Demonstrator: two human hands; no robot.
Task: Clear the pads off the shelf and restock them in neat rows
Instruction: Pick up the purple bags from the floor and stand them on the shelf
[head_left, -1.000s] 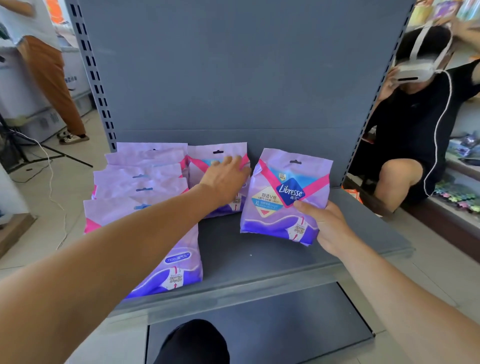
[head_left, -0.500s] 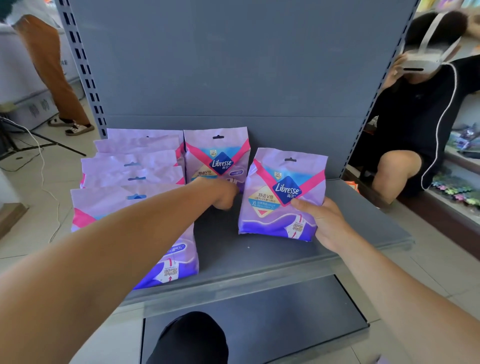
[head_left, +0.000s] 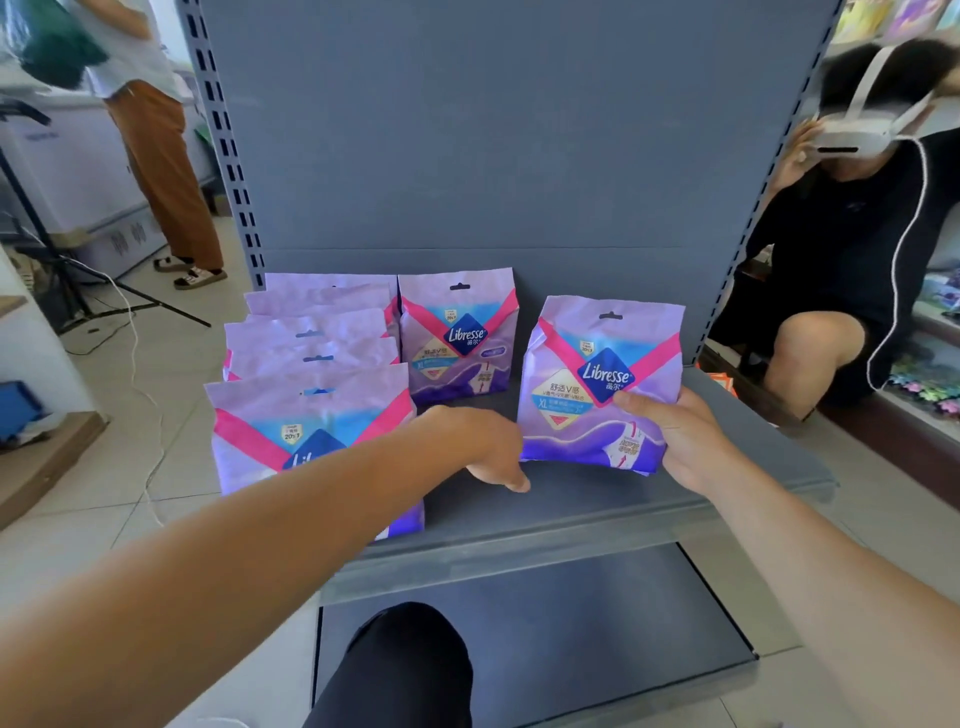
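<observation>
A grey metal shelf (head_left: 597, 519) with a tall grey back panel (head_left: 493, 130) holds purple packs of pads. Each pack is a soft lilac pouch with a darker purple wave along the bottom, a pink V-shaped band across the front, a blue diamond logo reading "Libresse" and a small hanging slot at the top. On the left of the shelf, a row of packs (head_left: 317, 343) stands upright one behind another, running from the front edge back to the panel. A single pack (head_left: 460, 338) stands upright against the back panel in the middle. The right hand (head_left: 685, 441) pinches another pack (head_left: 597, 379) by its lower right corner, thumb on the front and fingers behind, holding it upright with its base at the shelf, right of centre. The left hand (head_left: 488, 447) hangs over the shelf between the row and the held pack, fingers curled downward, holding nothing, near the held pack's lower left corner.
</observation>
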